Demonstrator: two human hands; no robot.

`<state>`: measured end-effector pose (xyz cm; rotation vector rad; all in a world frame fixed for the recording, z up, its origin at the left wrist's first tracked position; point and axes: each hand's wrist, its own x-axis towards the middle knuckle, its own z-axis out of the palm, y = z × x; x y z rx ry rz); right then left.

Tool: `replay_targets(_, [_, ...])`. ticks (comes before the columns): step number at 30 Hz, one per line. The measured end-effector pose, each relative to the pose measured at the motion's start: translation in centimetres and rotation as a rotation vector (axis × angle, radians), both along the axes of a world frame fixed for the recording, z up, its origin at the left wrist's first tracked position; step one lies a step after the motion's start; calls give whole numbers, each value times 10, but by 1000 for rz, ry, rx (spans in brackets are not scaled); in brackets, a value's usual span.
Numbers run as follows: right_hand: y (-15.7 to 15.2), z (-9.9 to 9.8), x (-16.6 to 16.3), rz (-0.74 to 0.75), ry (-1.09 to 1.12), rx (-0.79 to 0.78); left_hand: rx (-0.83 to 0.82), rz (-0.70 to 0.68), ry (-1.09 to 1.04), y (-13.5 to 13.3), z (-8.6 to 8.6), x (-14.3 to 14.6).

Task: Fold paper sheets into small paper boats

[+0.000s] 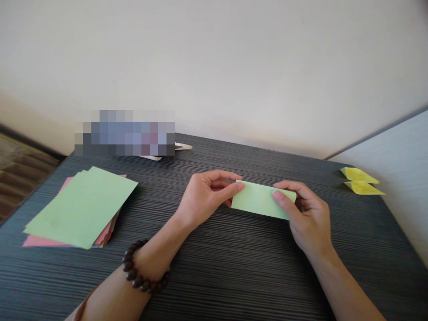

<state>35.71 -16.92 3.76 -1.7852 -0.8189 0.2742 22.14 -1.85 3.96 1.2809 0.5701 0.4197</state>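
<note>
A folded light green paper strip (259, 199) is held just above the dark striped table (234, 267), at its middle. My left hand (205, 194) pinches the strip's left end between thumb and fingers. My right hand (306, 216) grips the right end, thumb on top. A brown bead bracelet (142, 274) circles my left wrist.
A stack of coloured paper sheets (82, 207), green on top and pink beneath, lies at the left. Two folded yellow paper pieces (361, 181) rest at the right edge by a pale wall panel. A white object (182, 147) sits at the back beside a blurred patch.
</note>
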Motion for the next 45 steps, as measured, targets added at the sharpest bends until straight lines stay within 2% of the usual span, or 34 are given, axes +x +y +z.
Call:
replay_targets(28, [0, -2, 1, -5, -15, 23, -4, -5, -31, 0, 1, 1])
replay_targets(37, [0, -2, -1, -4, -33, 20, 50, 6, 69, 2, 3, -1])
replay_targets(45, [0, -1, 0, -12, -102, -7, 27, -16, 81, 3, 2, -1])
